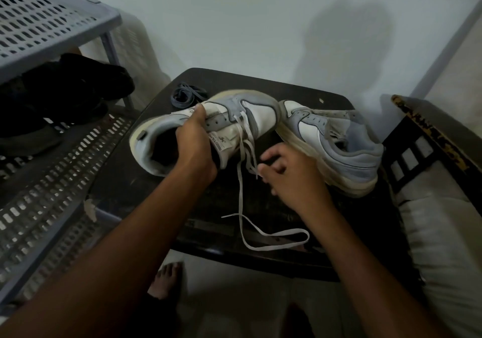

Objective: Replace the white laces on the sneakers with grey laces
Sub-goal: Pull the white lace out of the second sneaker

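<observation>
While the dark table (300,207) carries everything, we note one sneaker (339,149) resting at its right side. Our left hand (194,141) grips the other sneaker (208,128) by the tongue, above the table's middle. Our right hand (289,173) pinches its white lace (242,199), which trails over the tabletop. Grey laces (186,96) lie coiled at the table's far left.

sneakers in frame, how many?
2. One sneaker is held in the left hand above the dark table; the second sneaker rests on the table's right side, beyond the right hand.
</observation>
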Demonstrator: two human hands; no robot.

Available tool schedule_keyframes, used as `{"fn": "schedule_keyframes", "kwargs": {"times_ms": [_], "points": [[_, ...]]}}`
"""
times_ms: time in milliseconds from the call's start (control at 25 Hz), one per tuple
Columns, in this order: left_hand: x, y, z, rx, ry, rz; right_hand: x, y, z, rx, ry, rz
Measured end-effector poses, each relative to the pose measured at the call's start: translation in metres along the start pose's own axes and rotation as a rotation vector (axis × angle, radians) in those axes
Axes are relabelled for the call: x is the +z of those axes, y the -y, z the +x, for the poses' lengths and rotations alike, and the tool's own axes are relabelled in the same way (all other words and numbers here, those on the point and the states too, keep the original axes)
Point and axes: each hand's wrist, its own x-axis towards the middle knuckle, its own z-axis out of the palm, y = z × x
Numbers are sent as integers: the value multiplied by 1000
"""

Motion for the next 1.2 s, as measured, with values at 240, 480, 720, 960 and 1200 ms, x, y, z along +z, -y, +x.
{"fn": "schedule_keyframes", "kwargs": {"times_ms": [240,480,720,960,1200], "points": [[-5,13,-2,-7,-4,110,26,5,14,158,166,76],[-4,9,-1,10,-6,95,15,4,12,193,219,81],[-10,9,5,-11,-27,74,-8,1,1,281,453,31],[-4,-9,10,-18,16,-99,-43,-9,-15,351,747,-21],[-7,3,3,-29,-15,37,-74,-24,-12,417,991,-264]]}}
